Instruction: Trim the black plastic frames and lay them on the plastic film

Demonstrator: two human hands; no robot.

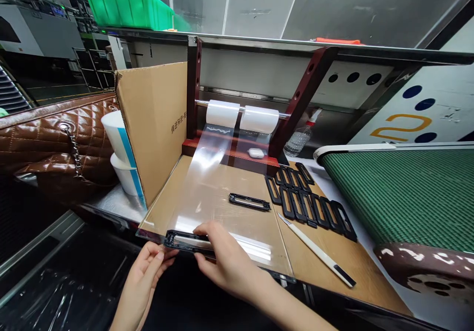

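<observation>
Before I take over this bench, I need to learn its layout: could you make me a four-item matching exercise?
1. Frontmost black frame
2. Craft knife
3. Clear film rolls
4. Green tub

A. On the upper shelf
B. Held in the right hand
C. On the metal rod
D. On brown cardboard

Pairs: 1-B, 2-D, 3-C, 4-A

A green bin point(126, 13) sits on the shelf point(259, 43), a brown bag point(40, 146) at left, a green conveyor point(407, 193) at right.
</observation>
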